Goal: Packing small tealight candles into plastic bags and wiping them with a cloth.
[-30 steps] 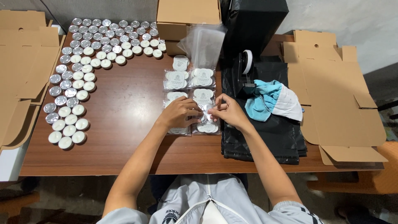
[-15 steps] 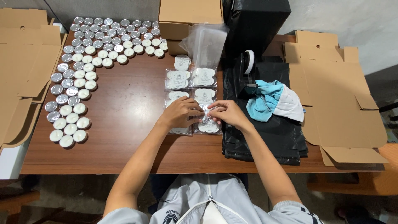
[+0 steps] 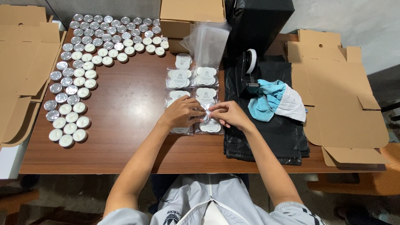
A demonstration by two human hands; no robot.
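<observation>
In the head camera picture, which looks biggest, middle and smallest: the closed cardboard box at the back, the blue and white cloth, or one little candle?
1. Closed cardboard box, biggest, though partly cut off by the picture's top edge.
2. Blue and white cloth.
3. One tealight candle, clearly smallest.

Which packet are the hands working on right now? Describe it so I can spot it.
On the brown wooden table, find the two columns of clear candle packets at the centre. It is the packet nearest the person in the right column, beside the black bags. Only this one lies under both hands.
</observation>
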